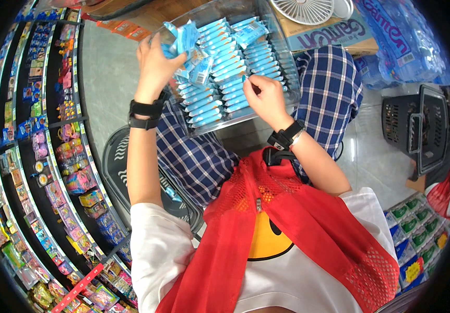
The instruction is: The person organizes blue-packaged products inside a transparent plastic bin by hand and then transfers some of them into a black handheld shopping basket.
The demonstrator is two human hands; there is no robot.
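Note:
A clear plastic bin [293,74] rests across my knees, filled with rows of small light-blue snack packets [225,58] standing on edge. At the bin's left side, my left hand [156,64] curls around several loose blue packets [186,37], its thumb spread over the near side of them. More loose packets [201,72] lie tilted on top of the rows beside that thumb. My right hand [266,96] is over the right-hand rows, fingers curled and fingertips at the packet ends. Whether it pinches a packet is hidden. One packet [250,34] lies flat across the far right rows.
Shelves of small packaged goods [68,156] curve along the left. A dark plastic basket [117,156] stands by my left leg, another basket [415,129] at right. Beyond my right knee are a cardboard box [326,35], a white fan [307,9] and wrapped bottles [405,47].

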